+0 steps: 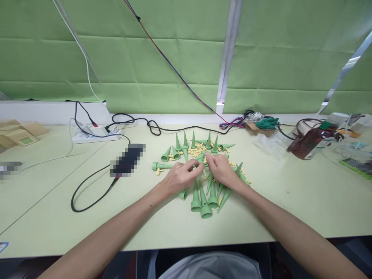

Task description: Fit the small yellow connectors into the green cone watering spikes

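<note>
Dressed in grey cloth (209, 266) below the near edge of a table (305, 193), grips a green cone (200, 157) mid-table with a curled right hand (222, 167), pressing with the thumb. Bends the left hand (180, 176) just beside, but cannot tell its exact hold. Shows other cones (206, 212) around both hands, some upright behind, some lying in front, among scattered yellow bits (200, 149), between a blurred device (128, 161) and a brown bottle (310, 143).
</note>
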Available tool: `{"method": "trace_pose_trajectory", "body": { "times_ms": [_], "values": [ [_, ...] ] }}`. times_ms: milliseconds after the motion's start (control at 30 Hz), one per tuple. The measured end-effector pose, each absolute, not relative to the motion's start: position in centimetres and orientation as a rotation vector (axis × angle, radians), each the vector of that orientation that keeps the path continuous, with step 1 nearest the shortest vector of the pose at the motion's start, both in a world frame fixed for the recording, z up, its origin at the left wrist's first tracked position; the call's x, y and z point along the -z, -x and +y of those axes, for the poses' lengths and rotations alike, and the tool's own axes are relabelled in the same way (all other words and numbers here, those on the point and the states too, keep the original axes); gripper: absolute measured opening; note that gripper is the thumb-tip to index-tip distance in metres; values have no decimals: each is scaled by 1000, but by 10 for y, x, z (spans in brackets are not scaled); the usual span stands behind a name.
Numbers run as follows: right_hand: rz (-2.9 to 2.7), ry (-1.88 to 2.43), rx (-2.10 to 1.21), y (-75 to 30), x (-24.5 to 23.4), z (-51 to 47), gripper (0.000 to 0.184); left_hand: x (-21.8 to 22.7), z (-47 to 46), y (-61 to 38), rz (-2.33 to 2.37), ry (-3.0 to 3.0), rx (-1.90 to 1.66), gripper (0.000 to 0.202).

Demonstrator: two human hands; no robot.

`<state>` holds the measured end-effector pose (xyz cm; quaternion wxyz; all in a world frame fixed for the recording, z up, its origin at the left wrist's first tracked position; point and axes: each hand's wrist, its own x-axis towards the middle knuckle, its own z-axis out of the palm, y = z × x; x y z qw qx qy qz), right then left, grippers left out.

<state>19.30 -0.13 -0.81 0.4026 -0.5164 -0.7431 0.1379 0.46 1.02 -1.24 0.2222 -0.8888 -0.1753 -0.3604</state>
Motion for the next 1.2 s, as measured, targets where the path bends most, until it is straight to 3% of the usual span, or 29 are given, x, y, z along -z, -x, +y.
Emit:
{"method": "trace_pose_trajectory", "body": {
  "times_ms": [300, 567, 700, 1200],
  "values": [
    [-1793, 1282, -602, -192, 3, -3, 57, 15, 10, -8, -541, 2521, 1082, 22],
    [-1946, 1231, -397, -194, 2, -7, 47, 11, 3, -15, -933, 2760, 1511, 5],
    [-2013, 1223, -361, -195, 3, -7, 44, 6, 1, -17, -1205, 2946, 1644, 17],
    [-2090, 1212, -206, -193, 5, -10, 40, 2, 6, -16, -1443, 3055, 1799, 22]
  ]
}}
